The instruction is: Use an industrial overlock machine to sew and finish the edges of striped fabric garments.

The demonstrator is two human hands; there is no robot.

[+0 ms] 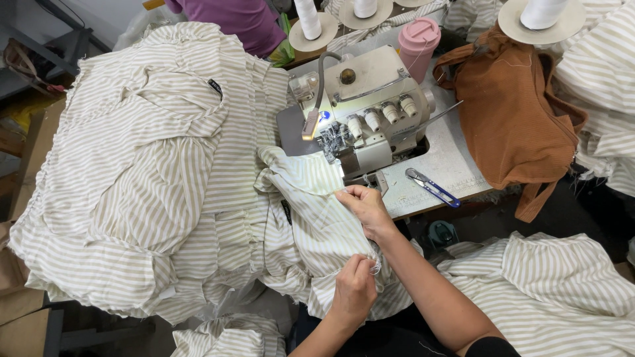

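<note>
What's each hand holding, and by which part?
Both hold the beige-and-white striped fabric garment: right hand pinches its edge near the machine, left hand grips the nearer edge.

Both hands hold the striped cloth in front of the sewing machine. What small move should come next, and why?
Probably slide the pinched edge forward under the machine's foot. The right hand grips the striped cloth just short of the sewing machine, while the left hand holds the same edge nearer the body, so the seam looks aligned but not yet fed.

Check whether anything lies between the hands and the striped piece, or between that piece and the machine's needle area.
Nothing visible: right hand and left hand already pinch the striped piece, which runs unobstructed to the sewing machine.
</note>
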